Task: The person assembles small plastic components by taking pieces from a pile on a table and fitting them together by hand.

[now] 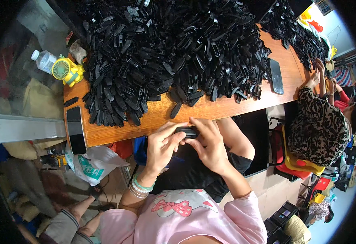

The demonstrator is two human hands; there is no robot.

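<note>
Just off the table's near edge, a small oblong black plastic part (189, 131) is held between both my hands. My left hand (161, 147) pinches its left end with thumb and fingers; beaded bracelets circle that wrist. My right hand (209, 145) closes on the other end, thumb below and fingers above. Beyond them, a big heap of similar black plastic parts (145, 61) covers much of the wooden table (153, 110). A few loose pieces, among them one black part (175, 110), lie at the heap's near side.
A dark phone (76, 130) rests at the table's left corner, another phone (276, 77) to the right. A yellow toy-like fan (67, 71) and a plastic bottle (44, 61) stand far left. A white bag (90, 162) hangs below. Another person (318, 122) sits at the right.
</note>
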